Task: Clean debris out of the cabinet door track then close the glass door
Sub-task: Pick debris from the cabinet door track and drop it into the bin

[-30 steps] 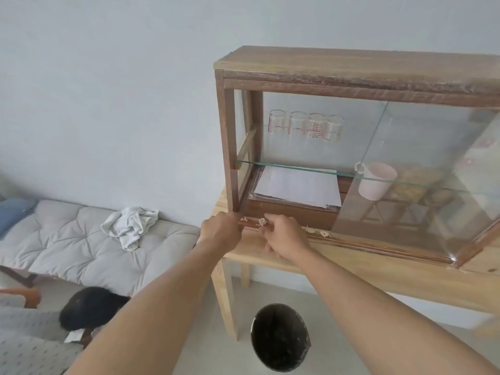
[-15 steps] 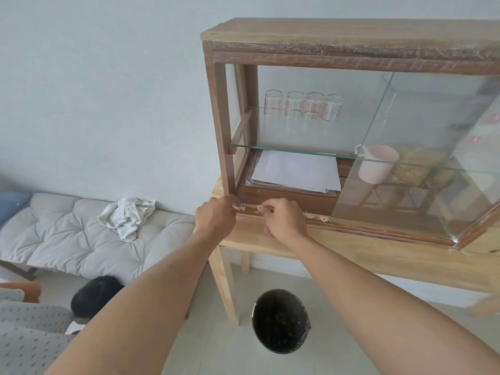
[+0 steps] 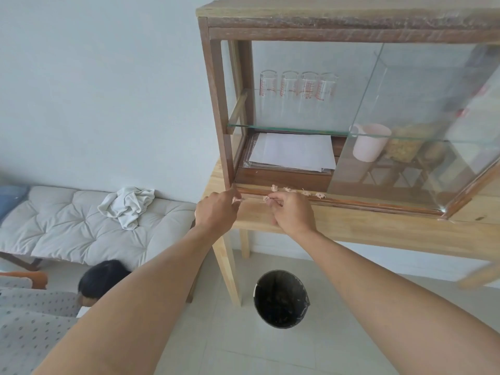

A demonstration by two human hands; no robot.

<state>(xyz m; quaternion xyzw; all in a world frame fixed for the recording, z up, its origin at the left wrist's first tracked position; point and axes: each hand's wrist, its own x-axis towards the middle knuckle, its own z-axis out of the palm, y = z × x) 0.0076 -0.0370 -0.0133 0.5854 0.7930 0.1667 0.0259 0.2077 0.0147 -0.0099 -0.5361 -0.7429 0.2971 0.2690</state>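
A wooden cabinet (image 3: 216, 109) with glass sides stands on a light wooden table (image 3: 378, 228). Its sliding glass door (image 3: 405, 125) sits pushed to the right, leaving the left half open. Small pale bits of debris (image 3: 286, 189) lie along the bottom door track (image 3: 365, 203). My left hand (image 3: 216, 212) is at the track's left end, fingers pinched on a bit of debris. My right hand (image 3: 290, 212) is just beside it, fingertips pinched on another bit at the track.
A black bin (image 3: 281, 299) stands on the tiled floor below the table. Inside the cabinet are several measuring glasses (image 3: 297, 90), papers (image 3: 292, 152) and a pink cup (image 3: 369, 142). A grey cushioned bench (image 3: 54, 228) with a white cloth (image 3: 127, 204) is at left.
The view has tilted down and drawn closer to the cabinet. Both hands stay at the track's left end, and each now holds a pinched bit of debris slightly off the track.
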